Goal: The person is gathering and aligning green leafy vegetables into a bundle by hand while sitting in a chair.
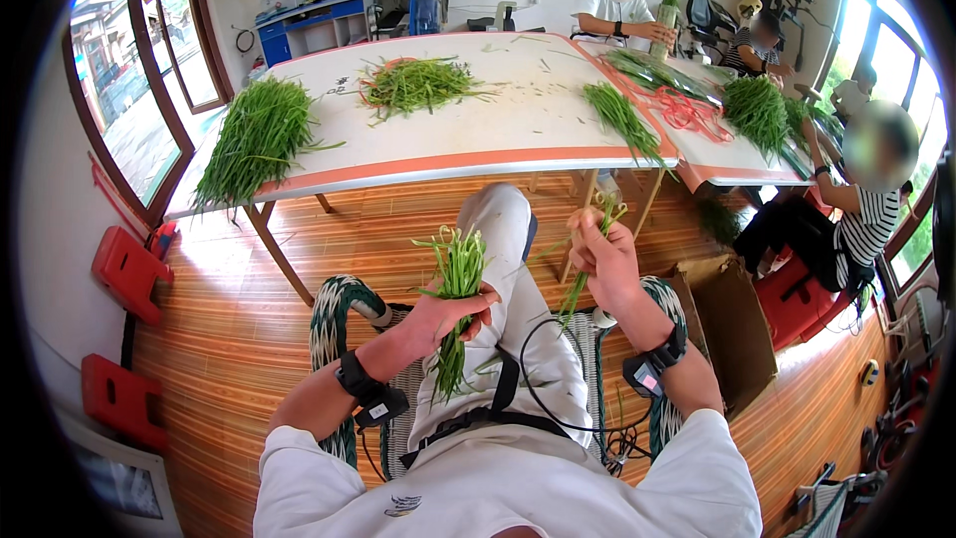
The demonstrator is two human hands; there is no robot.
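Observation:
In my left hand [446,319] is a thick bunch of green chive-like stalks [460,264], held upright over my lap. Pale, curled ends stick out above the fingers, and loose leaf tips hang below. My right hand [605,257], raised a little to the right, pinches a few thin stalks [574,295]. Their curled tops show above the fingertips and the rest dangles beneath. A gap separates the two hands. Ahead on the white table, a large heap of stalks [261,134] lies at the left, a looser pile [418,85] in the middle and a small bunch [622,120] at the right.
Past my knees runs the table's orange-trimmed edge [448,164]. An open cardboard box [732,339] stands on the floor to my right. Red stools [124,399] are at the left wall. Two people sit around the adjoining table, with red ribbons [692,112] and more greens on it.

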